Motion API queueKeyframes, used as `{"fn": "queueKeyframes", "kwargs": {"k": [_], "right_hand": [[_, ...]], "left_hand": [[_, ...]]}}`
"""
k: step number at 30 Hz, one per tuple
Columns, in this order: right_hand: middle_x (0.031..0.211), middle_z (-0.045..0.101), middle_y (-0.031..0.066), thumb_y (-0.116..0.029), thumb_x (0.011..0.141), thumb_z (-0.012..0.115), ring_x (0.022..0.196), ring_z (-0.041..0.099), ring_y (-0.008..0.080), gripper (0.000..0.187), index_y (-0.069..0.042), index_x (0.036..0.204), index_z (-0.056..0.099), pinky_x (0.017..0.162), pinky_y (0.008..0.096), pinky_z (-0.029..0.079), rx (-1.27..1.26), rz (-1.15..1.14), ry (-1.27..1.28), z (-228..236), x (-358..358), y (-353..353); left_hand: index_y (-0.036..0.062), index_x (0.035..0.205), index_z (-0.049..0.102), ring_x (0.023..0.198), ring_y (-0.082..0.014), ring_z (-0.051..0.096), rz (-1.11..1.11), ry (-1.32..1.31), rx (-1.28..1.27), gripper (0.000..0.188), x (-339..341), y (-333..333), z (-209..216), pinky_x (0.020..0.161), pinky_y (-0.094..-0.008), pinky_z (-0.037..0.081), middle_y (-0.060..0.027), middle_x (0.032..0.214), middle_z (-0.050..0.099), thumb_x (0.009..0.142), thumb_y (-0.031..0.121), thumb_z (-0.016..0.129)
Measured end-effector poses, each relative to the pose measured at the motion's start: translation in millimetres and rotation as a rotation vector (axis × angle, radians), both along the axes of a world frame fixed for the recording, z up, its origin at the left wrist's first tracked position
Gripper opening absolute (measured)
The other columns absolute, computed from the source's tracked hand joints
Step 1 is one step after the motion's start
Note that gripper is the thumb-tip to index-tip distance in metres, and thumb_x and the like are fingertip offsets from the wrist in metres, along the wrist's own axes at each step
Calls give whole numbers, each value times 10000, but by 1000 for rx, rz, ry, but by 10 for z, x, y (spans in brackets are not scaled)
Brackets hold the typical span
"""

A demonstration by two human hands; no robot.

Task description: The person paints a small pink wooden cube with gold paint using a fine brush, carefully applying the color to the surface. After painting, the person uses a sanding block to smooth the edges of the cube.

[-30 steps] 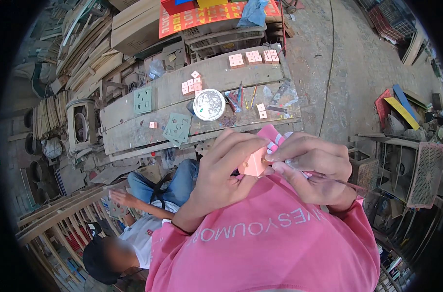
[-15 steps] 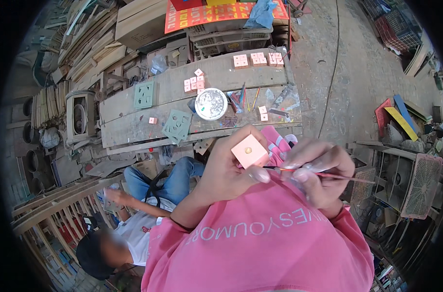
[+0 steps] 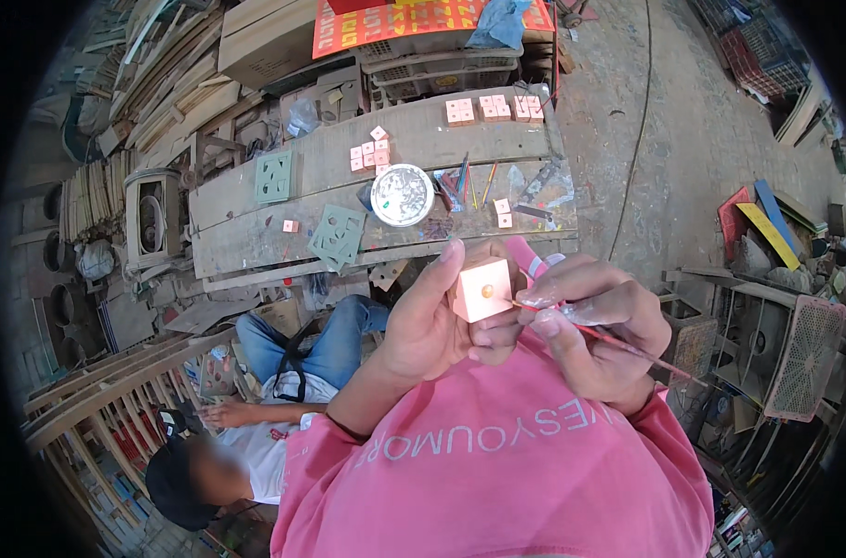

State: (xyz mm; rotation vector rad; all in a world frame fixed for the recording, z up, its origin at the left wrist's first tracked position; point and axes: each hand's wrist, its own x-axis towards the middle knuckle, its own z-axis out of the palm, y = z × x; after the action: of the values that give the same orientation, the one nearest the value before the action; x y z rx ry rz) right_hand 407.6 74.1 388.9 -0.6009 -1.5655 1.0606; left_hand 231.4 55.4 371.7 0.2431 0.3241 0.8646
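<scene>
A pale pink wooden cube [image 3: 480, 287] with a round gold-brown dot on its upper face is gripped by my left hand [image 3: 432, 321], thumb up along its side and fingers under it. My right hand [image 3: 600, 321] pinches a thin red paintbrush [image 3: 632, 347] near its tip. The brush tip is beside the dot, at the cube's right side; whether it touches cannot be told. Paint smears mark my right fingers. Beyond my hands, on the wooden table, stand a round paint-smeared tin lid or dish [image 3: 403, 195] and a group of pink cubes [image 3: 369, 155].
More cubes [image 3: 495, 109] stand along the table's [image 3: 330, 186] far right part. Green stencil plates [image 3: 337, 234] lie at left, and brushes [image 3: 489, 182] near the dish. A seated person [image 3: 246, 446] is at my lower left. A wire-mesh rack [image 3: 802, 358] stands at right.
My left hand has turned the cube and shifted its thumb upward, from beneath the cube to its left side. The brush tip has moved from below the cube to the face with the dot.
</scene>
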Motion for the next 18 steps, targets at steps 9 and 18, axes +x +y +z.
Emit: {"fn": "queueKeyframes", "kwargs": {"k": [9,18], "right_hand": [[831,648,212,108,759,648,731,663,221,183,25,775,486,626,303,529,-90,-40,76,-38,-70,41],[854,645,210,101,776,648,788,644,209,222,13,771,444,673,298,516,-183,-131,49,-54,-43,101]], "left_hand": [[21,1075,427,717,-146,466,42,-193,-182,482,-23,10,-54,611,-266,379,-100,920,492,975,480,316],[8,1202,444,1020,-264,535,278,-192,-132,437,-94,124,-212,925,-362,461,-170,1165,463,928,332,549]]}}
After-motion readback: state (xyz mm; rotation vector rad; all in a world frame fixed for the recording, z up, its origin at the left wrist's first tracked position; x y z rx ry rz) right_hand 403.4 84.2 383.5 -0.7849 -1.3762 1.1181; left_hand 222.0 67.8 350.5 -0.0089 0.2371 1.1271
